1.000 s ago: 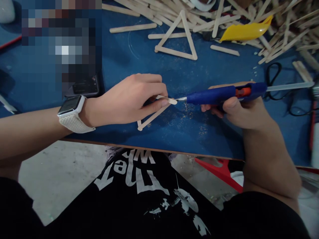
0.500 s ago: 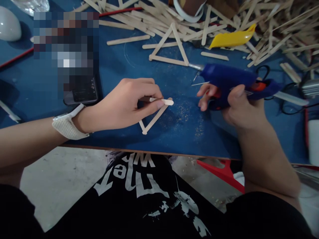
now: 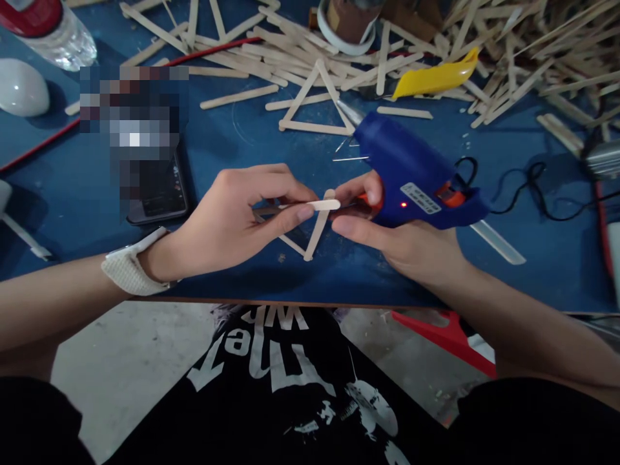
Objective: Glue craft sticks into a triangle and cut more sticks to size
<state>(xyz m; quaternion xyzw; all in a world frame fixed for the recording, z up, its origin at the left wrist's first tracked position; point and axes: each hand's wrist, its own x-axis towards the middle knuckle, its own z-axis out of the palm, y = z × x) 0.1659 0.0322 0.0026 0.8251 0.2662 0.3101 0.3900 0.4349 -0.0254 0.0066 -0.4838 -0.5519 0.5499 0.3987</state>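
My left hand (image 3: 242, 213) is closed in a pinch on a wooden craft stick (image 3: 330, 205), whose rounded end points right. Partly hidden behind that hand is a triangle of craft sticks (image 3: 317, 231), one corner toward the table's front edge. My right hand (image 3: 411, 242) grips a blue hot glue gun (image 3: 402, 168) with a lit red light. Its thumb and fingertips come close to the held stick; whether they touch it I cannot tell. The metal nozzle (image 3: 349, 113) points up and left, over the right side of a second stick triangle (image 3: 314, 128).
Loose craft sticks (image 3: 242, 61) are heaped along the back. Among them lie a yellow-handled cutter (image 3: 436, 74) and a white-rimmed pot (image 3: 349, 42). A phone (image 3: 165, 194) is at left, near a bottle (image 3: 68, 39) and a white rounded object (image 3: 22, 87). A black cord (image 3: 533, 177) trails right.
My right hand has moved left with the glue gun, bringing its fingers beside the held stick. The gun has tilted, and the triangle under my left hand has turned slightly.
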